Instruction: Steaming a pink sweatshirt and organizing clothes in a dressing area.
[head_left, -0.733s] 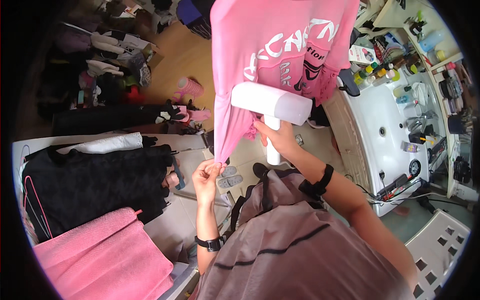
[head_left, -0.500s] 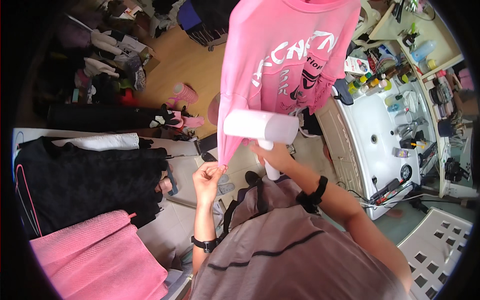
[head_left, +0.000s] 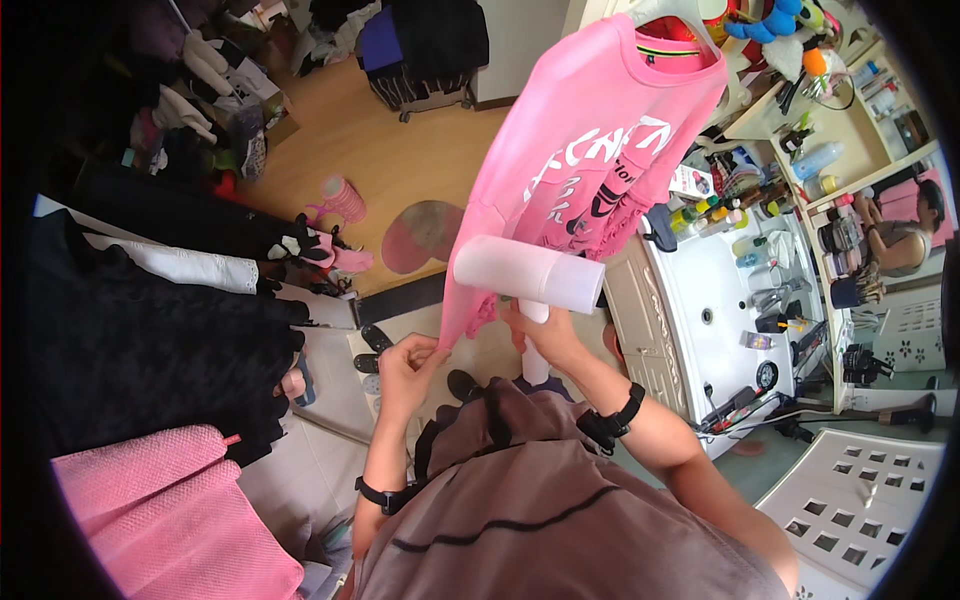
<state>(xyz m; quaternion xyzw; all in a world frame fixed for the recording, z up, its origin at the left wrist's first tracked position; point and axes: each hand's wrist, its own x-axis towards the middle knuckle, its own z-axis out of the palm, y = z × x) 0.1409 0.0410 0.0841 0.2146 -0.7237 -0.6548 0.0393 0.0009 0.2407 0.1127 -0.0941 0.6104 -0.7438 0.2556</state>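
A pink sweatshirt (head_left: 575,130) with white and black print hangs on a pale hanger (head_left: 665,10) ahead of me. My left hand (head_left: 405,370) is closed, pinching a lower edge of the sweatshirt and drawing it taut toward me. In my right hand (head_left: 550,335) is the handle of a white handheld garment steamer (head_left: 525,270) with a long barrel and a paler rear half. Its left end lies against or very close to the pulled cloth; whether it touches, I cannot tell. The far side of the sweatshirt is hidden.
At the right stands a white washbasin (head_left: 705,270) with bottles, cups and cords about it, below a mirror (head_left: 905,230). Black clothes (head_left: 160,350) and a pink towel (head_left: 170,510) hang at the left. A dark wheeled case (head_left: 425,60) stands on the wooden floor.
My view has shifted, showing more of the sweatshirt's collar and hanger. My left hand keeps its pinch and the right its grip; the steamer's barrel is tilted slightly more.
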